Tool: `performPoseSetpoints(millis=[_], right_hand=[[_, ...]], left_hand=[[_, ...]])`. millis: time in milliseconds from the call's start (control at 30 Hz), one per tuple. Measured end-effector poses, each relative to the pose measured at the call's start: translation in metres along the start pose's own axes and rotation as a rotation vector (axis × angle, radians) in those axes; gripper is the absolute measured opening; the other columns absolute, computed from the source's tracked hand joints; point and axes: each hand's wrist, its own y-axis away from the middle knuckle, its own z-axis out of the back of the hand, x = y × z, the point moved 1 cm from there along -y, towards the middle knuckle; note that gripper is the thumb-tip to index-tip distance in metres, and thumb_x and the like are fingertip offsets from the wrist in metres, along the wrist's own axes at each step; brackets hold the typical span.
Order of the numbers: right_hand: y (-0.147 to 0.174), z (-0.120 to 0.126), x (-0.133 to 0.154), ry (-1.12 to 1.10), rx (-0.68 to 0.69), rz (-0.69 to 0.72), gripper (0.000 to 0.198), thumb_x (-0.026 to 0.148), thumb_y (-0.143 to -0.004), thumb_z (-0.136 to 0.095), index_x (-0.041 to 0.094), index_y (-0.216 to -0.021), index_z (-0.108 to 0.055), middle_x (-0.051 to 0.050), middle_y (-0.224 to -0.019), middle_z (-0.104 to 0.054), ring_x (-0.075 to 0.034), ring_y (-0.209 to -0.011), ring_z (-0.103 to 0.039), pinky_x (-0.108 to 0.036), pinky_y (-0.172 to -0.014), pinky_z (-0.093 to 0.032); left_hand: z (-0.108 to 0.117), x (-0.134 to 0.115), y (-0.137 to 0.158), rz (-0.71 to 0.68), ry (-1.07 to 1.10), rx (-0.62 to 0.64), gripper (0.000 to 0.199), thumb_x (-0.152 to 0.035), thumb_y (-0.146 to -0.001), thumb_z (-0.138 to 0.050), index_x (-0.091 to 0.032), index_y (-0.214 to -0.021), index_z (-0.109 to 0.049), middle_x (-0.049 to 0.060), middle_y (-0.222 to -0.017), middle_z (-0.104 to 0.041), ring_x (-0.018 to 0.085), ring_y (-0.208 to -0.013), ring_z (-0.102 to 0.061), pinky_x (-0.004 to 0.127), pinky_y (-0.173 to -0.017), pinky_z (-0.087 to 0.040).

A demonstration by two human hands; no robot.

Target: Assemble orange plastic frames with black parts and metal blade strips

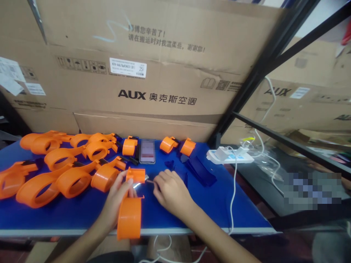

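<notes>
My left hand (pixel 119 191) is closed on an orange plastic ring piece (pixel 129 219). Its wide loop hangs down over the table's front edge, and its smaller block-like end sits at my fingertips. My right hand (pixel 171 190) is just to the right, above the table, with the thumb and fingers pinched on a thin rod-like piece (pixel 150 181) whose kind I cannot make out. The rod points at the orange block end. A shiny metallic strip (pixel 139 182) shows between the hands, partly hidden by my left fingers.
Several similar orange ring pieces (pixel 74 181) lie across the left of the blue tabletop (pixel 156 219). Two more orange rings (pixel 188 146) stand at the back, near dark blue plastic pieces (pixel 201 171). A phone (pixel 147 151) lies behind my hands. A white power strip (pixel 230 156) trails cables at right.
</notes>
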Motion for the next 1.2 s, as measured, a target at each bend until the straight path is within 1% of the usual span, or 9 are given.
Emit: performPoseSetpoints(millis=[100, 167, 267, 500, 667, 867, 967, 1067, 1200], right_hand=[[-0.004, 0.012, -0.008, -0.309, -0.074, -0.105, 0.019, 0.024, -0.101, -0.046, 0.021, -0.094, -0.062, -0.003, -0.078, -0.066, -0.019, -0.070, -0.060, -0.030, -0.066, -0.039], [-0.007, 0.018, -0.010, -0.475, -0.073, -0.104, 0.023, 0.030, -0.104, -0.043, 0.022, -0.095, -0.062, -0.001, -0.075, -0.066, -0.018, -0.065, -0.059, -0.028, -0.063, -0.038], [-0.010, 0.021, -0.008, -0.576, -0.057, -0.064, 0.022, 0.032, -0.104, -0.046, 0.023, -0.095, -0.063, -0.001, -0.079, -0.068, -0.018, -0.069, -0.062, -0.027, -0.064, -0.040], [-0.012, 0.015, -0.006, -0.632, -0.073, -0.134, 0.026, 0.036, -0.104, -0.046, 0.023, -0.086, -0.059, 0.003, -0.066, -0.055, -0.015, -0.057, -0.050, -0.026, -0.057, -0.033], [-0.014, 0.017, -0.005, -0.630, -0.055, -0.106, 0.026, 0.034, -0.104, -0.046, 0.022, -0.085, -0.059, 0.004, -0.066, -0.056, -0.014, -0.059, -0.052, -0.026, -0.059, -0.035], [-0.018, 0.034, -0.011, -0.559, 0.048, 0.044, 0.025, 0.029, -0.105, -0.042, 0.022, -0.098, -0.065, -0.003, -0.089, -0.070, -0.019, -0.080, -0.064, -0.030, -0.074, -0.044], [-0.021, 0.040, -0.012, -0.520, 0.080, 0.098, 0.025, 0.029, -0.105, -0.043, 0.022, -0.104, -0.067, -0.005, -0.097, -0.072, -0.020, -0.088, -0.066, -0.034, -0.082, -0.047], [-0.023, 0.035, -0.008, -0.538, 0.016, 0.082, 0.026, 0.030, -0.105, -0.044, 0.022, -0.105, -0.068, -0.007, -0.101, -0.074, -0.022, -0.091, -0.068, -0.036, -0.085, -0.049], [-0.025, 0.020, 0.002, -0.613, -0.049, 0.050, 0.027, 0.032, -0.106, -0.043, 0.022, -0.106, -0.068, -0.007, -0.101, -0.075, -0.023, -0.093, -0.070, -0.035, -0.085, -0.051]], left_hand=[[0.001, 0.001, 0.001, 0.011, -0.008, 0.006, 0.034, -0.042, -0.091, -0.069, -0.025, -0.117, -0.057, -0.006, -0.063, -0.056, 0.013, -0.059, -0.055, 0.023, -0.058, -0.045], [0.002, 0.001, 0.001, 0.014, -0.007, 0.015, 0.036, -0.043, -0.090, -0.069, -0.025, -0.118, -0.057, -0.006, -0.062, -0.056, 0.014, -0.059, -0.056, 0.025, -0.059, -0.048], [0.002, 0.000, 0.000, 0.027, -0.008, 0.024, 0.039, -0.045, -0.088, -0.071, -0.023, -0.118, -0.058, -0.005, -0.060, -0.057, 0.016, -0.058, -0.059, 0.029, -0.061, -0.052], [0.001, -0.003, 0.002, 0.008, -0.020, -0.003, 0.038, -0.048, -0.086, -0.071, -0.023, -0.111, -0.060, -0.004, -0.061, -0.059, 0.017, -0.059, -0.061, 0.030, -0.061, -0.053], [0.003, -0.001, -0.002, 0.025, -0.040, 0.014, 0.040, -0.050, -0.086, -0.071, -0.023, -0.113, -0.060, -0.004, -0.060, -0.060, 0.018, -0.058, -0.061, 0.030, -0.060, -0.053], [0.006, -0.002, -0.002, 0.055, -0.081, 0.033, 0.036, -0.050, -0.083, -0.074, -0.021, -0.103, -0.065, -0.004, -0.056, -0.057, 0.015, -0.054, -0.057, 0.026, -0.055, -0.049], [0.007, -0.003, -0.002, 0.080, -0.091, 0.063, 0.036, -0.050, -0.083, -0.074, -0.020, -0.102, -0.067, -0.004, -0.055, -0.056, 0.014, -0.052, -0.054, 0.028, -0.058, -0.052], [0.009, -0.004, -0.004, 0.067, -0.101, 0.046, 0.034, -0.052, -0.081, -0.075, -0.020, -0.088, -0.069, -0.003, -0.054, -0.057, 0.016, -0.052, -0.056, 0.030, -0.059, -0.054], [0.011, -0.007, -0.006, 0.045, -0.148, 0.061, 0.045, -0.059, -0.085, -0.067, -0.019, -0.064, -0.063, 0.004, -0.056, -0.062, 0.018, -0.055, -0.060, 0.029, -0.058, -0.051]])
